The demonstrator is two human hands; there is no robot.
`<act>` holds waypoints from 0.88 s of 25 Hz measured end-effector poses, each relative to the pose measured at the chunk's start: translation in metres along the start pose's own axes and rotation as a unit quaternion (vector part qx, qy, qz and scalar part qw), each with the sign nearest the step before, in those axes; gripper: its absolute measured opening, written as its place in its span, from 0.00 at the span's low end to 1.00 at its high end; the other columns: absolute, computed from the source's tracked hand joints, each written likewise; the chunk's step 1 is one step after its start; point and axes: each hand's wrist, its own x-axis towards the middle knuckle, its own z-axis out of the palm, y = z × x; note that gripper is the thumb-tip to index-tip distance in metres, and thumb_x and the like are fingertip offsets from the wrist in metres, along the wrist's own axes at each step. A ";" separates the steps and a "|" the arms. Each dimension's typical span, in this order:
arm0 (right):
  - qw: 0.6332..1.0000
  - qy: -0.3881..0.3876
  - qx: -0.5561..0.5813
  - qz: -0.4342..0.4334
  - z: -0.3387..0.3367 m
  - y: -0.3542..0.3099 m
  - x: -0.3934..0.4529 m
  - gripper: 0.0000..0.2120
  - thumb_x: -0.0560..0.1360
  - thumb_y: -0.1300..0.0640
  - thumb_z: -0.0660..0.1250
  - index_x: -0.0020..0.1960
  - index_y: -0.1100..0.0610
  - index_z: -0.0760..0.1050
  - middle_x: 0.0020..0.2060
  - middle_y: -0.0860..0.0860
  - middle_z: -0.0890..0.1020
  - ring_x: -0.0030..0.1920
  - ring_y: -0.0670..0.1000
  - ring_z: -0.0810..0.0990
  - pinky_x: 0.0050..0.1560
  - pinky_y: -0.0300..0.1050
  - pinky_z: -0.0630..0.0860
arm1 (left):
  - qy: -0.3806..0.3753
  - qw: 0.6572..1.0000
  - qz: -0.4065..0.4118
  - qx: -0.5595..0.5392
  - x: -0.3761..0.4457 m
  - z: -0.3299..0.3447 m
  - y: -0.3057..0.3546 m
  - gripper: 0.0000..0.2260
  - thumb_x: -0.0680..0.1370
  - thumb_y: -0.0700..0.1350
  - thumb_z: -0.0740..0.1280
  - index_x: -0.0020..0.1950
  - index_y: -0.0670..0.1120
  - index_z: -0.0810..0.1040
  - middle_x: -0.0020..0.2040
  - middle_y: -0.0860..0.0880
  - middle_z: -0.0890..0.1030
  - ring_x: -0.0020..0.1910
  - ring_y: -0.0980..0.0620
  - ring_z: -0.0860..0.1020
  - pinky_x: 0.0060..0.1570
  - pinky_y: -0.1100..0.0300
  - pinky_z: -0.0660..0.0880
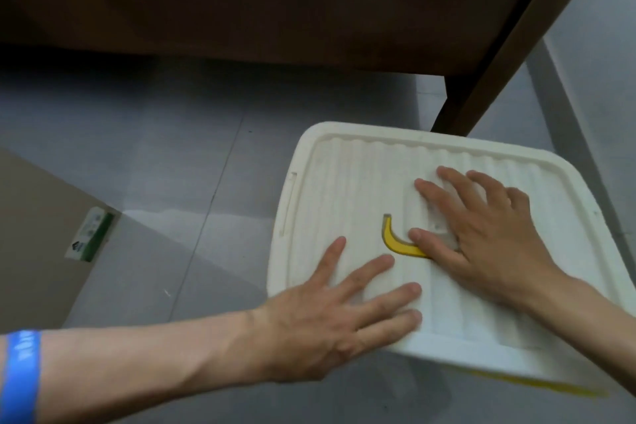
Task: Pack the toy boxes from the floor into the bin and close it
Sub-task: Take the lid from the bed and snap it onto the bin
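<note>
Both hands lie flat on the white ribbed plastic lid (361,182) of the bin, and that looks like a push down to snap it shut. The left hand (330,317) rests near the front edge of the lid with its fingers (375,268) spread apart, holding nothing — open and flat so the push goes over a wide part. The right hand (481,234) sits farther back, also with fingers spread apart and gripping nothing. Just under its thumb is a curved yellow handle (392,241) set into the lid, partly hidden by that hand. A thin yellow strip (550,389) shows below the lid's front edge, so the bin itself is probably yellow, right under the palms. No toy boxes show on the grey tiled floor (155,148), so I think they are already packed inside. Far from the fingertips, to the left, lies a flat brown cardboard sheet (38,234).
</note>
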 end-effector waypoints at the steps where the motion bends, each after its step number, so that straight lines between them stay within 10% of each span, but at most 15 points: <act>1: 1.000 0.011 -0.016 -0.014 -0.005 -0.001 0.013 0.33 0.75 0.27 0.47 0.72 0.44 0.64 0.73 0.52 0.68 0.70 0.60 0.67 0.64 0.62 0.65 | -0.008 1.000 0.006 -0.006 -0.002 0.001 -0.009 0.31 0.77 0.42 0.57 0.80 0.47 0.53 0.81 0.43 0.52 0.77 0.32 0.52 0.61 0.22 0.59; 7: 0.972 -0.014 0.013 -0.232 -0.001 -0.020 0.046 0.31 0.80 0.33 0.46 0.80 0.43 0.53 0.81 0.49 0.52 0.80 0.56 0.48 0.76 0.65 0.47 | 0.005 0.999 0.046 -0.024 -0.006 0.006 -0.017 0.24 0.82 0.44 0.49 0.79 0.48 0.55 0.80 0.46 0.54 0.77 0.33 0.54 0.62 0.24 0.59; 15: 0.971 -0.073 0.019 -0.226 0.001 -0.015 0.030 0.32 0.79 0.33 0.50 0.80 0.43 0.54 0.80 0.51 0.56 0.79 0.60 0.53 0.72 0.71 0.53 | -0.081 0.995 0.022 -0.045 0.004 -0.014 -0.025 0.25 0.82 0.63 0.48 0.79 0.62 0.53 0.81 0.56 0.52 0.80 0.45 0.48 0.73 0.34 0.48; 22: 0.944 -0.106 0.021 -0.311 -0.006 -0.016 0.086 0.31 0.79 0.32 0.46 0.80 0.40 0.50 0.81 0.49 0.51 0.80 0.56 0.49 0.75 0.68 0.48 | -0.086 0.977 -0.103 -0.167 0.014 -0.026 -0.030 0.24 0.84 0.60 0.50 0.80 0.59 0.53 0.82 0.53 0.51 0.80 0.49 0.44 0.74 0.38 0.36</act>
